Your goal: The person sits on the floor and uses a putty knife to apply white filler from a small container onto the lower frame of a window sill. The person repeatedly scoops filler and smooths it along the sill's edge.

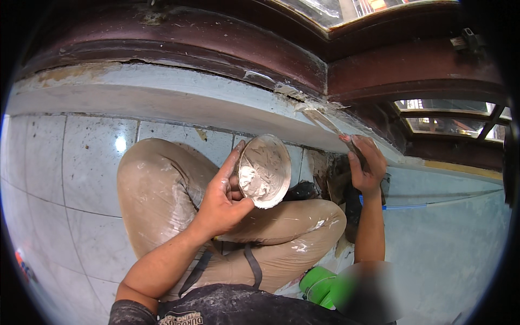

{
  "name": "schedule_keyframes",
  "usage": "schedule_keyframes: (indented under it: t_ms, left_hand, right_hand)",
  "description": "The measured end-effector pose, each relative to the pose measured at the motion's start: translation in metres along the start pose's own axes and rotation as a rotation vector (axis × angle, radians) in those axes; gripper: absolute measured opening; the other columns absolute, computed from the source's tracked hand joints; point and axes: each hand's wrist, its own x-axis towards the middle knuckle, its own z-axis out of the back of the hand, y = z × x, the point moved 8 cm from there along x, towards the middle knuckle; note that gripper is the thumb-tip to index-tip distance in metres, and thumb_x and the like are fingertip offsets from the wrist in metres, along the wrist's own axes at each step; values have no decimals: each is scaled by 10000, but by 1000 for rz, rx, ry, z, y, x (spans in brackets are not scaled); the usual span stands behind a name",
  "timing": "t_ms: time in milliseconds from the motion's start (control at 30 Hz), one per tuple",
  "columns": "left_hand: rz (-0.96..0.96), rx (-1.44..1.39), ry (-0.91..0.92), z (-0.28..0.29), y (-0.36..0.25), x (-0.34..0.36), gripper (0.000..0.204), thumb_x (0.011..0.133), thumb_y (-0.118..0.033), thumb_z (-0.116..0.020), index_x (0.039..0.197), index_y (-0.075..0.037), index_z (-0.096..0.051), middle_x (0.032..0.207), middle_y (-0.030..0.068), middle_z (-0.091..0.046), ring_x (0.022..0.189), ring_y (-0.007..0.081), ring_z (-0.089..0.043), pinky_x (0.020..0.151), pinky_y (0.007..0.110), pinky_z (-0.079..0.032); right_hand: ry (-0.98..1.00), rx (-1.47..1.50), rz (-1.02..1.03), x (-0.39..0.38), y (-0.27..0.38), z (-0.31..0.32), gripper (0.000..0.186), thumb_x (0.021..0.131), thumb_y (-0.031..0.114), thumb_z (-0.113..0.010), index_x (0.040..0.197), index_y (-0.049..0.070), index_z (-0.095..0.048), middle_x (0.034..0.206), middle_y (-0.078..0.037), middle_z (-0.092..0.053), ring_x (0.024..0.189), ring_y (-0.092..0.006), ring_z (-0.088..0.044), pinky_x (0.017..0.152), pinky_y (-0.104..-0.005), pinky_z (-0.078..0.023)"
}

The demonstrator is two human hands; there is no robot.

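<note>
My left hand point(225, 189) grips a round bowl point(285, 172) by its side, above my crossed legs. Whitish-grey putty point(264, 170) coats the bowl's inside, with a brighter lump at its lower left. In my right hand point(368, 162) is a putty knife point(323, 121), held by its handle. Its blade reaches up and left to the sill ledge point(216, 100), close to where the dark red wooden frame point(260, 51) meets the wall. Smears of pale filler point(290, 90) lie along that joint. The blade's very tip blends into the filler there.
Behind the bowl, several dark items point(325, 173) lie against the wall. A green container point(319, 284) stands by my right hip. Near my right forearm lies a thin blue rod point(403, 206). Window panes point(447, 114) sit in the frame at right. White tiles point(97, 157) cover the floor at left.
</note>
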Motion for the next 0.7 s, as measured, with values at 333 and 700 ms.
schedule_keyframes:
  t_ms: [333, 700]
  left_hand:
    - [-13, 10, -23, 2, -5, -1, 1066, 931, 110, -596, 1857, -108, -116, 1469, 163, -704, 1286, 192, -737, 1091, 333, -580]
    - [7, 3, -17, 2, 2, -1, 1064, 939, 106, -605, 1855, -92, -101, 1465, 172, -700, 1279, 192, -737, 1083, 329, -579]
  right_hand:
    - [-99, 43, -71, -3, -13, -8, 328, 961, -25, -790, 1283, -87, -782, 1217, -248, -808, 1106, -378, -776, 1018, -422, -587]
    - [-85, 113, -132, -1, 3, -19, 378, 906, -48, -804, 1283, -75, -790, 1201, -256, -806, 1075, -370, -774, 990, -422, -582]
